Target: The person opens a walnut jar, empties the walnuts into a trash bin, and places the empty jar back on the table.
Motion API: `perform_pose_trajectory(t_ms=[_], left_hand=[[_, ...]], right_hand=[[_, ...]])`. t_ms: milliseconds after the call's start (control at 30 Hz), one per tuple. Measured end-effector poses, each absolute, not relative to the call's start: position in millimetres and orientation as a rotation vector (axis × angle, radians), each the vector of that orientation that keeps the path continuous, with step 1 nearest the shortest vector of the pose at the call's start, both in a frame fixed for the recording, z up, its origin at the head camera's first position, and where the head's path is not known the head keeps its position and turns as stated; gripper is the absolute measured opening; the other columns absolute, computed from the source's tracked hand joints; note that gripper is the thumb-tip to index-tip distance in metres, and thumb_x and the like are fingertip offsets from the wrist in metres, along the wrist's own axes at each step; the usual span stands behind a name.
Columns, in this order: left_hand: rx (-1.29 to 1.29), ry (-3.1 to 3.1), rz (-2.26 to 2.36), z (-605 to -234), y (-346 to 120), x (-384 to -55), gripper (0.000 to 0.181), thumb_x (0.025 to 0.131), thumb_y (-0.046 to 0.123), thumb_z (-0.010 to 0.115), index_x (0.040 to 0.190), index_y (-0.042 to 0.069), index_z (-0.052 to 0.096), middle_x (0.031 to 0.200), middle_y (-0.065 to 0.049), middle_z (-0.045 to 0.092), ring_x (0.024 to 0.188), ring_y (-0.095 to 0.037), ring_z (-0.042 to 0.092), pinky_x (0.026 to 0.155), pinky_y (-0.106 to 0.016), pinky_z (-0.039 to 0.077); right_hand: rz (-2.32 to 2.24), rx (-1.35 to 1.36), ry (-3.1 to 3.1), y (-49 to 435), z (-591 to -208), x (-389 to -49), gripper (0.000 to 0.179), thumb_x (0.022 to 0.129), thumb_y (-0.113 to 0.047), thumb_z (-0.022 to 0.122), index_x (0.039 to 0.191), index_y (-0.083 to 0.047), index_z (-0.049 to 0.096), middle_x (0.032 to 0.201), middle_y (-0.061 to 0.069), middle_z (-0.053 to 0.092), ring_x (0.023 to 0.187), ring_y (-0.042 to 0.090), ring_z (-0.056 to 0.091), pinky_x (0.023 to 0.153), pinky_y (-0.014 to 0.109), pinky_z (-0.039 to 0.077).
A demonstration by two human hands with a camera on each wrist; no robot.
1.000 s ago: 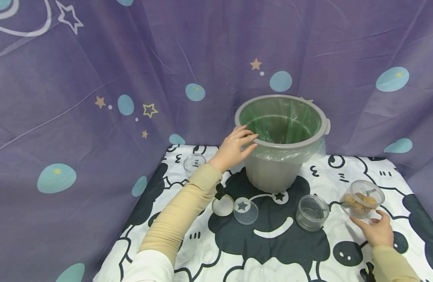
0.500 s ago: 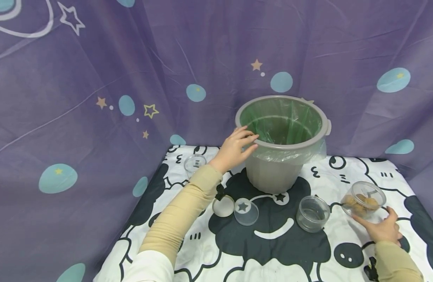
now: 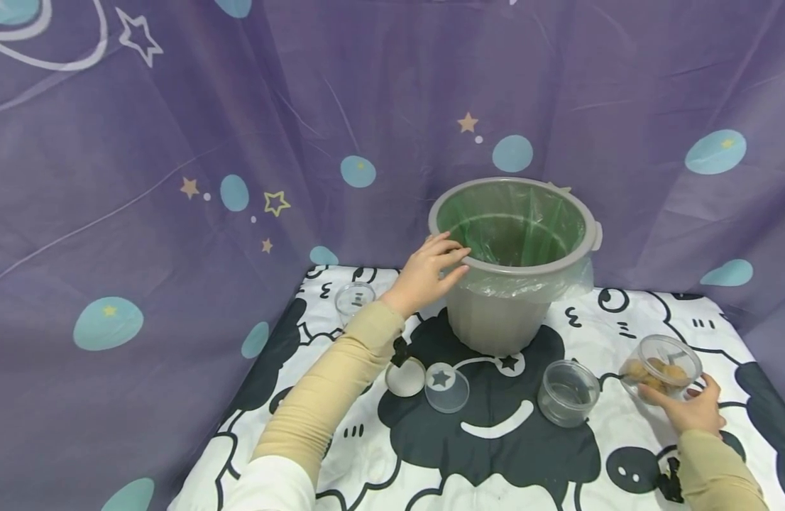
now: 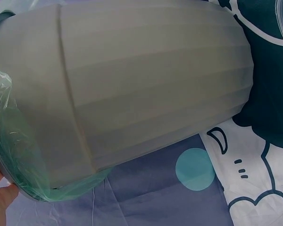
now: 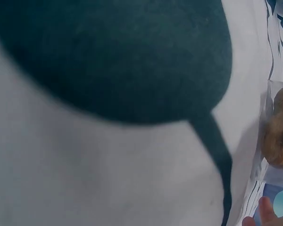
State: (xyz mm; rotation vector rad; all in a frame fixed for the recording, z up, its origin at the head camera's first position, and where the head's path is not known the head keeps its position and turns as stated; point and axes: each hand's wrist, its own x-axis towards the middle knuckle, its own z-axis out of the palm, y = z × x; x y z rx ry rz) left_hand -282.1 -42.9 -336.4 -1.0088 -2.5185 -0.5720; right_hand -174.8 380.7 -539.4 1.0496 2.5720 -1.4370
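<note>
At the left front rim of a grey trash bin (image 3: 495, 312), my left hand (image 3: 424, 277) grips the edge. Its fingers reach over the rim and its thumb is outside; a translucent green bag lines the bin. In the left wrist view, the bin's side (image 4: 146, 84) fills much of the frame, with my hand (image 4: 1, 200) at the rim. My right hand (image 3: 693, 408) holds the near side of a clear plastic jar (image 3: 663, 355) with brown, round cookie-like pieces inside. Part of this jar (image 5: 278, 136) shows in the right wrist view, fingertips just below it.
A second clear jar (image 3: 568, 394) stands left of the filled one. Two round lids, one whitish (image 3: 405, 376) and one clear (image 3: 446, 390), lie before the bin. Another clear round piece (image 3: 354, 298) lies behind my left forearm. A purple curtain (image 3: 367, 85) hangs behind the patterned cloth.
My right hand has shifted slightly right and closed in around the near side of the filled jar. My left hand stays at the bin's rim. The head view has tilted slightly.
</note>
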Motion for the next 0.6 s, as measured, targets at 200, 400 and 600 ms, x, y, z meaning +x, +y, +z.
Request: perform_pose_trajectory(t_ms=[200,400,600], left_hand=[[-1.018,-2.503,-0.586,-337.3,-41.2,-283.4,0.037,0.095,0.025,0.058,0.128,0.009,0.06,0.124,-0.01,0.06,0.136,-0.031,0.037,0.117,-0.045,0.022],[-1.031,-2.508,-0.592,-336.9,-38.1,-284.6,0.038,0.095,0.026,0.057,0.129,0.009,0.059,0.125,-0.01,0.059,0.137,-0.031,0.037,0.117,-0.044,0.021],[-1.008,-2.504,-0.608,-337.1,-40.8,-282.3,0.037,0.095,0.025,0.058,0.128,0.009,0.06,0.124,-0.01,0.059,0.137,-0.03,0.036,0.117,-0.044,0.021]], right_hand=[[-1.497,1.049,2.592,375.7,-540.2,-179.0,0.112,0.078,-0.044,0.071,0.151,-0.009,-0.005,0.154,0.029,0.01,0.137,0.055,0.004,0.106,0.071,0.015],[-1.521,1.101,2.61,373.9,-542.2,-180.7,0.113,0.076,-0.044,0.074,0.151,-0.009,-0.003,0.155,0.027,0.005,0.138,0.054,0.004,0.107,0.069,0.016],[-1.56,1.133,2.576,366.9,-546.3,-186.4,0.116,0.074,-0.048,0.074,0.152,-0.011,-0.004,0.155,0.026,0.006,0.139,0.052,0.005,0.107,0.07,0.013]])
